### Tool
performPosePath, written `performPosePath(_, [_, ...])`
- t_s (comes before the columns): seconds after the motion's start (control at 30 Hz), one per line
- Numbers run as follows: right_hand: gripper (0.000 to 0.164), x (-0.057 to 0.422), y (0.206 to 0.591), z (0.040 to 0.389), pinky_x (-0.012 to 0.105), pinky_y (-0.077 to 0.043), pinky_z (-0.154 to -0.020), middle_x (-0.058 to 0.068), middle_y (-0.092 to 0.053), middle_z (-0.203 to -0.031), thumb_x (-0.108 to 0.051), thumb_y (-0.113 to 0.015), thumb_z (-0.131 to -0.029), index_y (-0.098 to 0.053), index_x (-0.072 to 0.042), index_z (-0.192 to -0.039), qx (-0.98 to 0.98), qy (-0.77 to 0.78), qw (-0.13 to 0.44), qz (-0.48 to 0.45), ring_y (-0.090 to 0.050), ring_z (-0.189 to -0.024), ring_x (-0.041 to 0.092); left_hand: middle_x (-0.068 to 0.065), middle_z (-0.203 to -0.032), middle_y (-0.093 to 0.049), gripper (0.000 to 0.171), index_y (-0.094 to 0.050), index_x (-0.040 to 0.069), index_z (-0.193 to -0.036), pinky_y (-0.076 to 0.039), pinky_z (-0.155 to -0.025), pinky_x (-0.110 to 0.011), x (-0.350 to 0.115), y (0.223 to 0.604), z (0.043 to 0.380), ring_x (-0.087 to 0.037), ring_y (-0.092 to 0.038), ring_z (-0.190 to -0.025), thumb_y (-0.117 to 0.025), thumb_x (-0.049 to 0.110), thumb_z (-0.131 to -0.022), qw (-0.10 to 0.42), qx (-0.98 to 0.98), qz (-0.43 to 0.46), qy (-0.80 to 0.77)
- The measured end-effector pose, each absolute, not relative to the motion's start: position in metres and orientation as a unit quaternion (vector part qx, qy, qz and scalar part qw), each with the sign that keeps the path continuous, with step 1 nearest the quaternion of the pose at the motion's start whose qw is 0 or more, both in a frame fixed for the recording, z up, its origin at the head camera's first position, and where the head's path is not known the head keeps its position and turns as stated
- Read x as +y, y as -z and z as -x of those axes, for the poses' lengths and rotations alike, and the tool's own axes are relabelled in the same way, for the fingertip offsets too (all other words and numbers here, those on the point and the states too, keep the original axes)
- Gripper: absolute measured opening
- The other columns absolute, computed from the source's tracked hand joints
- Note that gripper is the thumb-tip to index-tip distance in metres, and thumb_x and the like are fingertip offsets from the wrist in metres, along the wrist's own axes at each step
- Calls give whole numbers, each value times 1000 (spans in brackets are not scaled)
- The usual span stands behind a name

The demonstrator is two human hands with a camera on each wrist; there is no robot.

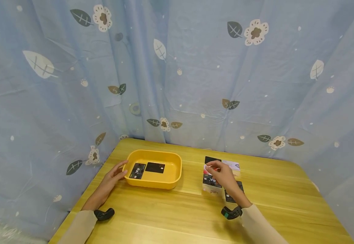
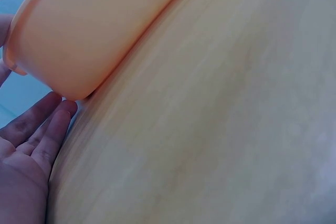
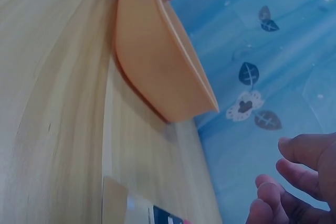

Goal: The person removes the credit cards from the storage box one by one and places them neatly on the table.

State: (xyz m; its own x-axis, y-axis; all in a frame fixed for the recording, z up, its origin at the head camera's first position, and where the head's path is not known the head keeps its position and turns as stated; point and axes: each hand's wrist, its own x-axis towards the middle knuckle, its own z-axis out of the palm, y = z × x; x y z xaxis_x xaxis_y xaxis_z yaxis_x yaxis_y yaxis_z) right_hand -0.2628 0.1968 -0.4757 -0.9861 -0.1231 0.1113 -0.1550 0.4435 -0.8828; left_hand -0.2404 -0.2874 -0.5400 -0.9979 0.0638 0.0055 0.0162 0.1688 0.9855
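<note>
A yellow plastic bin (image 1: 152, 185) stands on the table. Inside it lie a black Vip card (image 1: 137, 171) and a second black card (image 1: 155, 167). My left hand (image 1: 108, 183) holds the bin's left rim, with some fingers against its outer wall in the left wrist view. Over a group of cards at the right hovers my right hand (image 1: 224, 176), fingers loosely bent. In the right wrist view a gap shows between its thumb and fingers, with nothing held. Beneath and beside it are a Vip card (image 1: 212, 181), a beige card (image 1: 212, 189) and a black card (image 1: 239, 186), partly covered.
Behind the right hand lie another black card (image 1: 212, 159) and a pale printed card (image 1: 234, 165). The wooden table (image 1: 164, 213) runs back to a blue patterned curtain (image 1: 195, 67), which also closes off the left and right sides.
</note>
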Motion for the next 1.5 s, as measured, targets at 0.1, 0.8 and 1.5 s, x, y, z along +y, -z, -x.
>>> performPosePath(0.1, [30, 189, 475, 267, 52, -56, -57, 12, -67, -104, -37, -71, -99, -72, -16, -121, -844, -527, 15, -96, -60, -77, 51, -9, -167, -25, 63, -36, 25, -161, -43, -106, -37, -287, 539, 241, -32, -32, -146, -60, 42, -105, 21, 762, -27, -646])
performPosePath(0.8, [28, 118, 462, 288, 63, -55, -64, 3, -70, -103, -31, -72, -99, -73, -13, -120, -819, -550, -2, -161, -60, -80, 54, -9, -166, -26, 61, -37, 25, -160, -41, -107, -37, -285, 533, 242, -32, -31, -146, -59, 39, -106, 20, 765, -26, -643])
performPosePath(1.5, [23, 49, 471, 300, 45, -59, -56, 3, -70, -98, -25, -74, -98, -73, -9, -115, -819, -534, -39, -206, -66, -77, 48, -11, -167, -23, 62, -35, 24, -161, -33, -114, -55, -284, 533, 238, -34, -31, -146, -58, 39, -106, 28, 755, -23, -655])
